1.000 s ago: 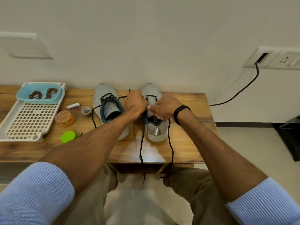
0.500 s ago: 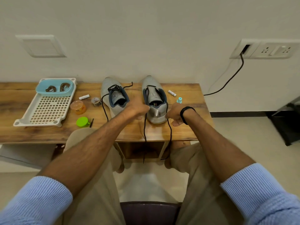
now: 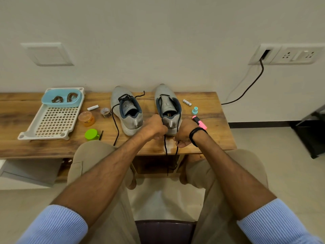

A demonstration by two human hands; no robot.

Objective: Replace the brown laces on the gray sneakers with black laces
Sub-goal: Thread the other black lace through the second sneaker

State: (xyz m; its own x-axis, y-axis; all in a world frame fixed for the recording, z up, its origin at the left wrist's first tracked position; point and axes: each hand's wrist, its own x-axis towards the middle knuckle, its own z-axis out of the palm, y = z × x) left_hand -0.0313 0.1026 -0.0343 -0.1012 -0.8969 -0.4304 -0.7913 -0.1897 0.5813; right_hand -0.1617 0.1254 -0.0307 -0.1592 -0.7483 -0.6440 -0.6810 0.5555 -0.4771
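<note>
Two gray sneakers stand side by side on the wooden table (image 3: pixel 211 141), toes to the wall. The left sneaker (image 3: pixel 126 110) has a black lace partly threaded, one end trailing over the table's front edge. The right sneaker (image 3: pixel 168 106) has a black lace (image 3: pixel 165 147) through its lowest eyelets, and both ends run back past the heel and hang below the table. My left hand (image 3: pixel 155 128) grips one end at the heel. My right hand (image 3: pixel 182 136) grips the other end. Two brown laces (image 3: pixel 64 98) lie in a blue tub (image 3: pixel 60 99).
A white perforated tray (image 3: pixel 52 120) holds the blue tub at the table's left. An orange jar (image 3: pixel 86 118), green cap (image 3: pixel 91 134), two batteries, a small tape roll, a teal cap (image 3: pixel 194 110) and a pink highlighter (image 3: pixel 199 122) lie around the shoes. A black cable hangs from the wall socket.
Both hands drew back from the right sneaker's eyelets to its heel, pulling the black lace ends toward me. The view pulled back and the highlighter came into sight.
</note>
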